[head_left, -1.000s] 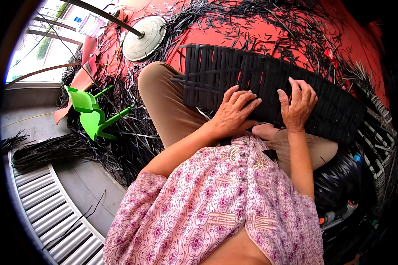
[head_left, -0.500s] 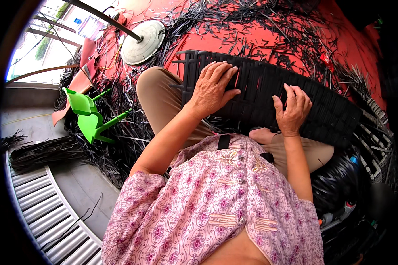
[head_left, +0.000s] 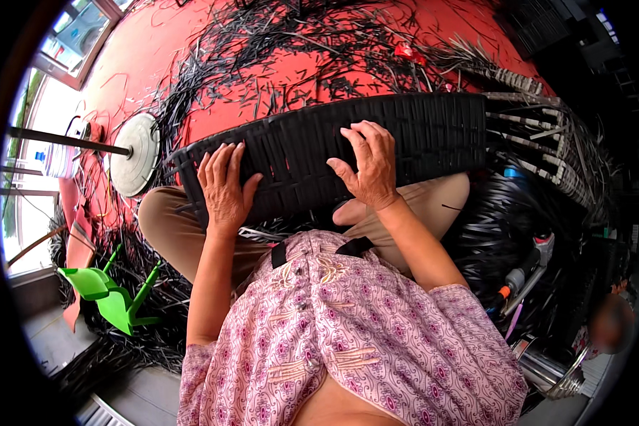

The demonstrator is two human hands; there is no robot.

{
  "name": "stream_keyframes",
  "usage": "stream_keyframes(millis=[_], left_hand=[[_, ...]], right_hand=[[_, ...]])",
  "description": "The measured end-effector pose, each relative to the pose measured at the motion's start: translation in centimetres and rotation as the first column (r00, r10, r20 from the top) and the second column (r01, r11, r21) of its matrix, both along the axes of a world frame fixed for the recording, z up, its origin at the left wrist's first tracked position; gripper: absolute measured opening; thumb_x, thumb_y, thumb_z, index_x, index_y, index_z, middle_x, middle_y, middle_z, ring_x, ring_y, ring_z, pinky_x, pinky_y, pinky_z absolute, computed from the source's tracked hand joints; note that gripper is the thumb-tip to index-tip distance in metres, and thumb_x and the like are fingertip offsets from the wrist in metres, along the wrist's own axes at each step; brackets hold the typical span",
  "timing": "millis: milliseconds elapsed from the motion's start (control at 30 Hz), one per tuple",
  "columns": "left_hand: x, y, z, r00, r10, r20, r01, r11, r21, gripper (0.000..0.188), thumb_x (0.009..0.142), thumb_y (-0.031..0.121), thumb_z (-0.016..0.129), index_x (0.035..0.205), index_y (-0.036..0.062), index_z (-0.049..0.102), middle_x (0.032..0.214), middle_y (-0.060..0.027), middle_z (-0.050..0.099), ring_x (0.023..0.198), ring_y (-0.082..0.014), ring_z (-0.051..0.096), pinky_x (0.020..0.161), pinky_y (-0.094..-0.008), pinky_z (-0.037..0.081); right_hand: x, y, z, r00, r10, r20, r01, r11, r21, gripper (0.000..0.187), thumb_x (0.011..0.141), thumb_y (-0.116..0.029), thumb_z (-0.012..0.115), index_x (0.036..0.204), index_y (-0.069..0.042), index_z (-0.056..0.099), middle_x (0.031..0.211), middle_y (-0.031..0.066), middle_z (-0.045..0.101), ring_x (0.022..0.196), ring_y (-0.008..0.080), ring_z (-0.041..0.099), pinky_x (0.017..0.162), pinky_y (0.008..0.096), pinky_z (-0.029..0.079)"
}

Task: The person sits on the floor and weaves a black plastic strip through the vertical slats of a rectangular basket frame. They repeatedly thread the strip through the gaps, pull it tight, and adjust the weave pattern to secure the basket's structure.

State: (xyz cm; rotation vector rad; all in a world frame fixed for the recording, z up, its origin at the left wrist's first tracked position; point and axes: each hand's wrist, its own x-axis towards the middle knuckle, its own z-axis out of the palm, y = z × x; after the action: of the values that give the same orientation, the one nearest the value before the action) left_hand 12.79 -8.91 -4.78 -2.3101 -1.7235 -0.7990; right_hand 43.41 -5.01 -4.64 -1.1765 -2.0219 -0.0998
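A long black panel woven from flat strips [head_left: 305, 142] lies across my lap and folded legs. My left hand [head_left: 227, 184] rests on it near its left end, fingers stretched up and thumb apart. Nearer the panel's middle, my right hand [head_left: 370, 163] lies on the weave, its fingers slightly bent and spread from the thumb. Neither hand visibly grips anything. A few loose strip ends stick out at the panel's left end.
Cut black strips [head_left: 227, 64] litter the red floor. A green plastic chair [head_left: 117, 302] and a round pale base with a pole [head_left: 135, 154] stand to the left. On the right are a black bundle [head_left: 493, 220], an air tool [head_left: 529, 270] and a strip-wrapped frame [head_left: 539, 131].
My view has swung toward the right, so the chair and round base sit further left. Both hands still lie on the panel, fingers apart.
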Motion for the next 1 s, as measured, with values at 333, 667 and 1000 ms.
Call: stream_keyframes(millis=[333,667,1000], left_hand=[[0.1,0.1,-0.7,0.999,-0.023,-0.035,0.024,1.0,0.006,0.063,0.093,0.028,0.071,0.15,0.0049,0.052,0.148,-0.0156,0.052,0.144,-0.0338,0.043,0.124,-0.0521,0.025],[-0.1,-0.2,-1.1,0.996,-0.011,-0.083,0.013,1.0,0.018,0.062,0.098,0.037,0.066,0.149,0.0033,0.052,0.147,-0.017,0.052,0.142,-0.0353,0.044,0.124,-0.0541,0.026],[-0.1,-0.4,-1.1,0.997,-0.007,-0.076,0.009,1.0,0.023,0.061,0.098,0.037,0.066,0.148,0.004,0.054,0.147,-0.0169,0.052,0.142,-0.0352,0.045,0.124,-0.0543,0.026]], right_hand=[[8.4,4.1,-0.1,0.984,-0.178,-0.008,0.178,0.982,0.062,0.054,0.094,-0.055,0.068,0.119,-0.008,0.062,0.119,0.0125,0.057,0.119,0.0354,0.054,0.105,0.0496,0.042],[16.7,1.9,-2.2,0.769,-0.639,0.014,0.639,0.769,0.025,0.049,0.098,-0.05,0.063,0.116,-0.004,0.062,0.115,0.0159,0.061,0.111,0.0373,0.057,0.099,0.0503,0.042],[21.3,5.8,-0.9,0.823,-0.568,-0.019,0.568,0.82,0.068,0.049,0.099,-0.047,0.063,0.119,-0.002,0.064,0.127,0.0182,0.059,0.124,0.0398,0.054,0.106,0.0513,0.041]])
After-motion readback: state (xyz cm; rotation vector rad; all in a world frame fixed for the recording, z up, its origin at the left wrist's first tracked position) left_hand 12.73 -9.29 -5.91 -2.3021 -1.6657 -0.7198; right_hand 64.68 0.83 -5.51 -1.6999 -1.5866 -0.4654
